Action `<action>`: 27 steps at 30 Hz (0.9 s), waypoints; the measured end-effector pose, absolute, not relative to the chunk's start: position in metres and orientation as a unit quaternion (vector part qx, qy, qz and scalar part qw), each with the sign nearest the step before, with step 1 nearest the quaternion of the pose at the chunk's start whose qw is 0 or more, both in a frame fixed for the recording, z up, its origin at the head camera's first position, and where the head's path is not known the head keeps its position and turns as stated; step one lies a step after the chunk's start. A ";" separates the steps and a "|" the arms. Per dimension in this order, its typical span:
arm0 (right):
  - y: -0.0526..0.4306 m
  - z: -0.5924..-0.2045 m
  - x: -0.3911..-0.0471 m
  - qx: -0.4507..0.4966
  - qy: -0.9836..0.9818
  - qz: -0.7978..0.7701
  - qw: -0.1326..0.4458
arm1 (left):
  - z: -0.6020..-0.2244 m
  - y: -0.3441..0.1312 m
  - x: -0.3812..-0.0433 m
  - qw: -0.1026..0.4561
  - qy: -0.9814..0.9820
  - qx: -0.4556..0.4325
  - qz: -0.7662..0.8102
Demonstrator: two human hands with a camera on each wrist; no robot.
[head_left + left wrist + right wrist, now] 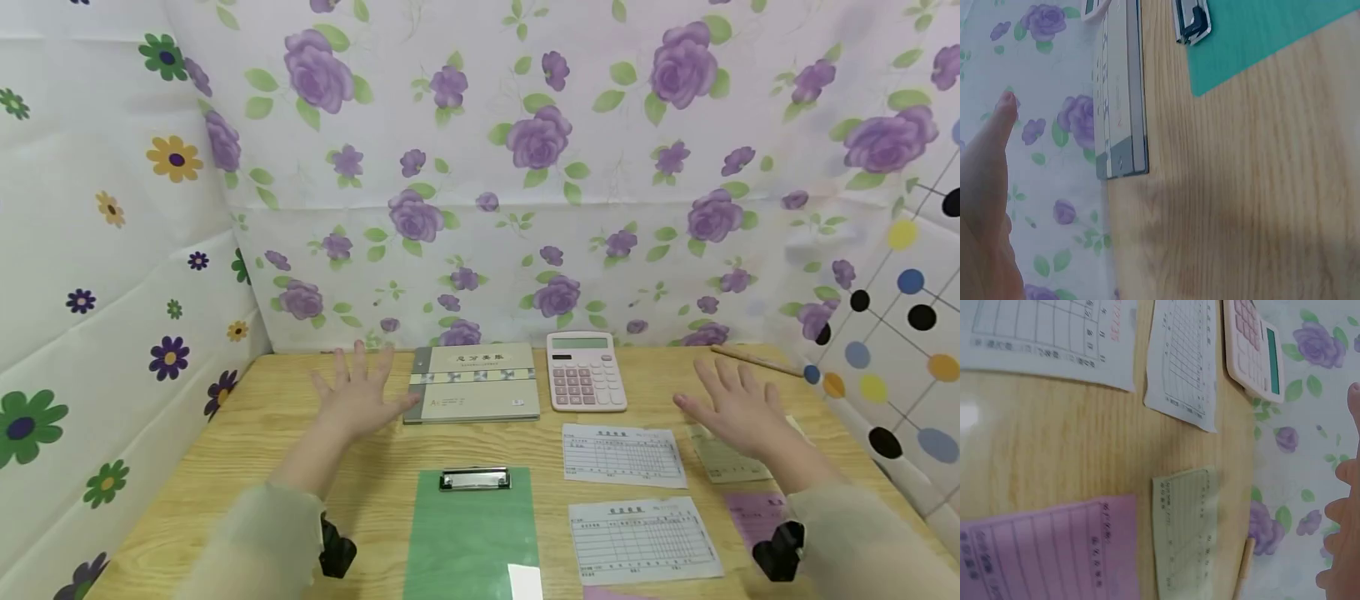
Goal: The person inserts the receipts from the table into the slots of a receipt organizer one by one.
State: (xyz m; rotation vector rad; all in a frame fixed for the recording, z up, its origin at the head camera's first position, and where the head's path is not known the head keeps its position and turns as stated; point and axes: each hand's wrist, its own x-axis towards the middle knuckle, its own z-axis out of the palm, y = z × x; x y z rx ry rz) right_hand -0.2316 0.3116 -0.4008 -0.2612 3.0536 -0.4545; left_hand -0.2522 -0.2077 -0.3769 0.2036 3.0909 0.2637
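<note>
With fingers spread, my left hand [356, 402] hovers over the table's left side, its thumb overlapping the left edge of a ledger book [480, 382] in the head view. My right hand [738, 412] is also spread, palm down, above the right side beside a yellow form slip [726, 457]; it holds nothing. Between the hands, a pink calculator [587, 372] lies by the ledger at the back. Nearer me is a green clipboard [472, 533] with a metal clip [475, 478]. Two white form slips [624, 454] lie to its right, one in front of the other.
A purple slip [753, 515] lies partly behind the right sleeve, and another purple edge [611, 593] shows at the bottom. A thin wooden stick [756, 361] rests at the back right. Patterned cloth [487, 167] hangs behind the wooden table [360, 508] and along both sides.
</note>
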 end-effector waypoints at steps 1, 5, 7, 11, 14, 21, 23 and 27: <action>0.311 -0.403 -0.231 -0.084 0.984 -0.155 0.024 | -0.379 -0.206 -0.251 0.015 0.993 0.072 0.094; 0.305 -0.414 -0.227 -0.075 0.980 -0.180 0.031 | -0.390 -0.195 -0.246 0.002 0.986 0.094 0.136; 0.300 -0.419 -0.225 -0.072 0.980 -0.185 0.029 | -0.396 -0.190 -0.242 -0.010 0.982 0.110 0.156; 0.294 -0.430 -0.219 -0.068 0.979 -0.188 0.023 | -0.412 -0.176 -0.235 -0.022 0.975 0.142 0.171; 0.291 -0.441 -0.216 -0.066 0.980 -0.188 0.017 | -0.424 -0.165 -0.228 -0.023 0.973 0.156 0.170; 0.287 -0.459 -0.211 -0.072 0.978 -0.195 0.008 | -0.450 -0.152 -0.210 -0.024 0.967 0.176 0.183; 0.286 -0.463 -0.211 -0.074 0.977 -0.201 0.008 | -0.455 -0.150 -0.206 -0.013 0.963 0.183 0.197; 0.286 -0.469 -0.210 -0.080 0.975 -0.206 0.002 | -0.463 -0.146 -0.201 0.007 0.958 0.196 0.211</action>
